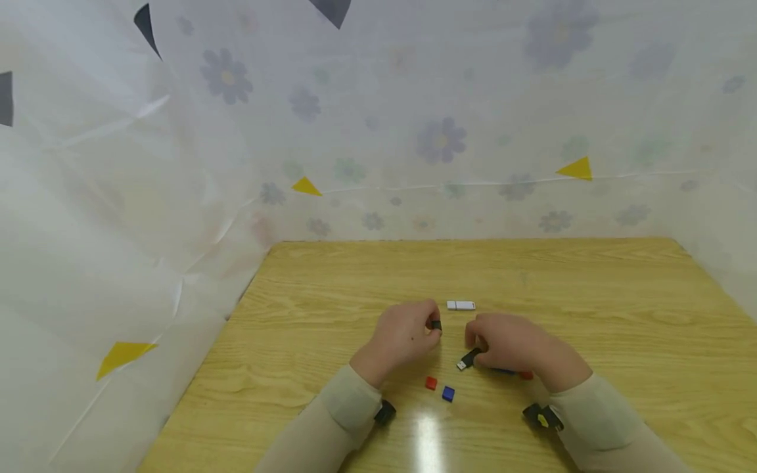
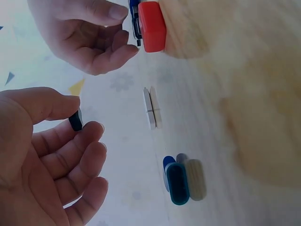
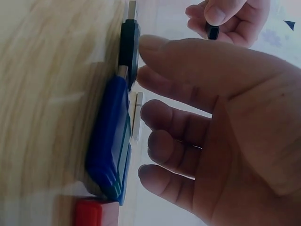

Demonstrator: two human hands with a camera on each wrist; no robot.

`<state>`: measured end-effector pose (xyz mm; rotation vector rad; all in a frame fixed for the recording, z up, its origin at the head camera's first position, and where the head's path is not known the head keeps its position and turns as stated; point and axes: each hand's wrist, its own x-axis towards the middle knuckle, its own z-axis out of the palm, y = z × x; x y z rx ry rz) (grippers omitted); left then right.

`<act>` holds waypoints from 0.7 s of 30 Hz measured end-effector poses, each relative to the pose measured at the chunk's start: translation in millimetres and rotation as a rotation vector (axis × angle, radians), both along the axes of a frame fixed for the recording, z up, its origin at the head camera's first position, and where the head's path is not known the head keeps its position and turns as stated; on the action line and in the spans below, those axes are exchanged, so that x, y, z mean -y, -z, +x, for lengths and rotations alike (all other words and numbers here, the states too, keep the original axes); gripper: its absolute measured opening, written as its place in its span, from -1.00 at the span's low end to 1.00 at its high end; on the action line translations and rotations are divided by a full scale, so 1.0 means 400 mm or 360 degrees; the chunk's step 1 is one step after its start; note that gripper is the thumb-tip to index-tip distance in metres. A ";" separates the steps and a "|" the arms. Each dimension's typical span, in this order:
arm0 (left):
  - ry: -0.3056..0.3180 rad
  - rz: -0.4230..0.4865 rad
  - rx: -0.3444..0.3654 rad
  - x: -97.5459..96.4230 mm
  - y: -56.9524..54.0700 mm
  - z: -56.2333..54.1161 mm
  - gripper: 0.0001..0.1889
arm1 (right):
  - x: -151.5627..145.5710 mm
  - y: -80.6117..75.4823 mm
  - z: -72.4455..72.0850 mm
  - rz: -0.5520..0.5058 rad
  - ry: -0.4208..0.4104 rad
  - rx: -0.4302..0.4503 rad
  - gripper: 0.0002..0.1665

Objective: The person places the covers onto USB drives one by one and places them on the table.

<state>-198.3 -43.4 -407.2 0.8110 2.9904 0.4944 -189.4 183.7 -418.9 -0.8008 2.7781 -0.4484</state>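
Note:
My left hand [image 1: 405, 332] pinches a small black cap [image 1: 436, 325] between thumb and forefinger, raised over the table; its hollow end shows in the right wrist view. My right hand [image 1: 511, 341] is loosely curled, thumb and forefinger tips right at the side of a black USB stick [image 3: 129, 47] with a bare metal plug. Behind that stick, under the right hand, a blue USB stick [image 3: 108, 136] and a red piece [image 3: 96, 212] lie in line, mostly hidden from the head view. A white USB stick [image 1: 461, 305] lies farther back, beyond both hands.
A small red cap [image 1: 431, 383] and a small blue cap [image 1: 448, 394] lie on the wooden table [image 1: 355, 276] in front of the hands. An oblong teal cap-like piece [image 2: 178, 183] sits near the left hand. Pale flowered sheeting [image 1: 378, 118] surrounds the table.

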 end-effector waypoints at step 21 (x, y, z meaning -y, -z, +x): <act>0.0025 0.0110 -0.0002 0.005 0.010 -0.001 -0.89 | 0.015 0.019 -0.008 -0.0030 -0.0006 -0.0226 -0.75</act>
